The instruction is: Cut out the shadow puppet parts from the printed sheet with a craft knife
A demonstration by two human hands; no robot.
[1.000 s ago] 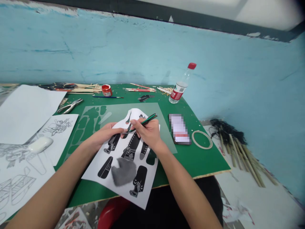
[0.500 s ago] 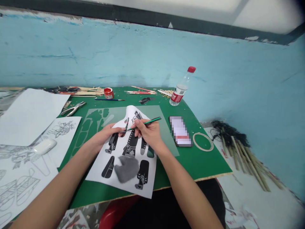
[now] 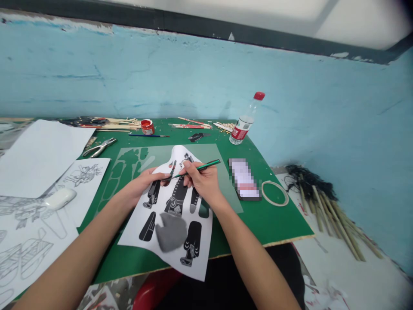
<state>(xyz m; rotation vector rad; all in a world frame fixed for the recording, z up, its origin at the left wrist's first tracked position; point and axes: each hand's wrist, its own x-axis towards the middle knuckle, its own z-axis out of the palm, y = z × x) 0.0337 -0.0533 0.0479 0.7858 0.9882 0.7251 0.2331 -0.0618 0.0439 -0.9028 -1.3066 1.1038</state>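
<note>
My left hand (image 3: 146, 183) grips the upper left side of a printed paper sheet (image 3: 129, 237), thumb on top and fingers partly hidden. Black puppet-like figure parts are printed on the sheet, and green shows through an opening near its right edge. A slim green pen-shaped tool (image 3: 209, 164) is pinched in my right hand (image 3: 204, 178). Its thin end points left across the sheet, close to my left thumb; whether it touches the paper I cannot tell. The sheet's top curls up, and its lower edge hangs past the table edge. A grey blurred patch covers its lower middle.
On the green table (image 3: 274, 224) lie a translucent sheet (image 3: 222, 189), a phone (image 3: 244, 178), a tape ring (image 3: 275, 193) and a bottle (image 3: 241, 125). Farther back are a red paint jar (image 3: 147, 126), a paintbrush (image 3: 148, 135) and pliers (image 3: 100, 147). Drawings (image 3: 93, 189) and a white case (image 3: 60, 198) sit left.
The sheet's lower edge has dropped slightly toward me, and its figures have shifted a little. My right hand with the green tool has moved slightly right. Both hands keep their hold.
</note>
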